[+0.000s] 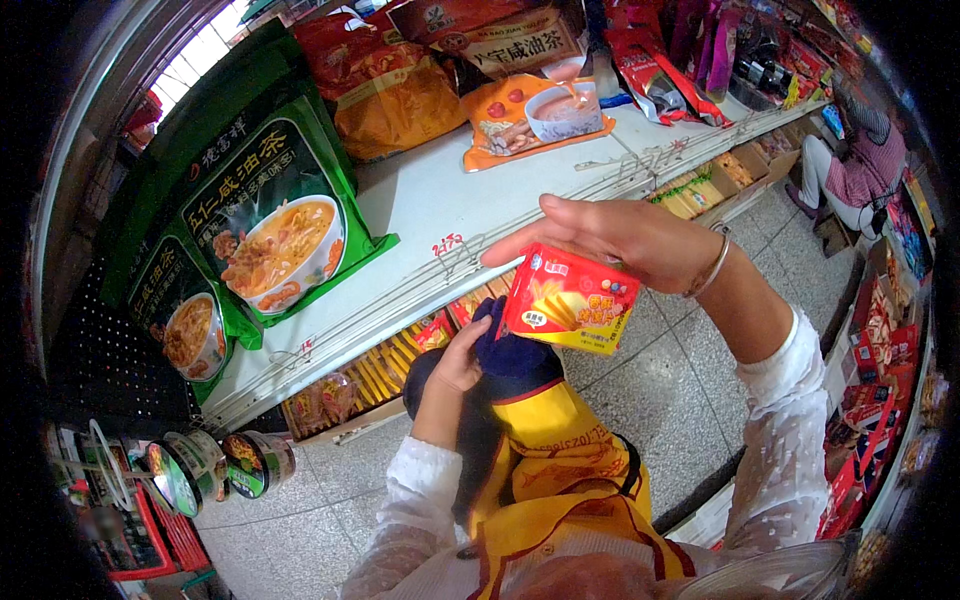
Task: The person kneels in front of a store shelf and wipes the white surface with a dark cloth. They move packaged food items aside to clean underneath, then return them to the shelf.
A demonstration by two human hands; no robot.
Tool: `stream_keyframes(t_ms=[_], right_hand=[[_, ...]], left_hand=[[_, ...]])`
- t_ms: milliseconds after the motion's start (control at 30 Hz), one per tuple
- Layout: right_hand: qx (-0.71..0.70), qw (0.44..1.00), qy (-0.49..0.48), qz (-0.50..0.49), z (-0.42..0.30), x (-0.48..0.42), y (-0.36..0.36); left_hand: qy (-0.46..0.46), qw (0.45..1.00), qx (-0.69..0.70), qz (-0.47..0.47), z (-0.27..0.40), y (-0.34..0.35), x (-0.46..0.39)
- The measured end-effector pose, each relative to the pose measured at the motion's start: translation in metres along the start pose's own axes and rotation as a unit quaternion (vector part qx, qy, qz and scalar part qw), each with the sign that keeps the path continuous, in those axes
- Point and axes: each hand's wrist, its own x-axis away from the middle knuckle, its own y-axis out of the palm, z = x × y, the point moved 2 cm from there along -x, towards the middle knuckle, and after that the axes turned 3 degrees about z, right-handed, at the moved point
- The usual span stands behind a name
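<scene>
In my right hand [626, 236] is a small red and yellow snack packet [570, 300], its printed front facing up. It hangs just under the palm, and some of the gripping fingers are hidden. My left hand [459, 356] grips a bunched dark blue cloth [517, 349], with the thumb on its near side and the other fingers out of sight. Both hands are in front of the white shelf edge [480, 262], above my yellow apron [555, 420]. Opened snack boxes [382, 364] line the lower shelf beyond the left hand.
Large green food bags [277, 217] stand on the shelf at left, with orange bags [532, 97] behind. Round lidded tubs [255, 461] and a red basket [172, 532] are at lower left. A person [862, 165] sits low in the aisle; stocked goods [870, 405] line the right side.
</scene>
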Motion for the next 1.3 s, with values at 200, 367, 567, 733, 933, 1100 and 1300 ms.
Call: stream_keyframes(t_ms=[200,367,567,733,933,1100,1300], right_hand=[[0.107,0.990,-0.088,0.004,0.014,-0.002,-0.015],[0.065,0.996,0.046,0.046,-0.005,0.004,0.003],[0.008,0.997,0.054,0.047,-0.001,0.002,0.001],[0.005,0.998,0.050,0.032,0.001,0.000,0.000],[0.067,0.997,-0.026,0.019,0.016,-0.007,-0.015],[0.142,0.985,-0.096,0.018,0.020,-0.006,-0.023],[0.048,0.999,-0.020,0.008,0.015,-0.004,-0.018]], left_hand=[[0.014,0.999,-0.028,-0.002,-0.002,-0.004,-0.003],[0.015,0.999,-0.026,-0.010,-0.007,-0.016,-0.008],[0.032,0.998,-0.055,-0.001,-0.007,-0.015,-0.005],[0.037,0.998,-0.057,0.008,-0.007,-0.017,-0.006],[0.113,0.981,-0.136,-0.073,-0.008,-0.023,-0.005],[0.029,0.997,-0.066,0.012,-0.009,-0.028,-0.010],[0.021,0.999,-0.044,-0.014,-0.008,-0.023,-0.010]])
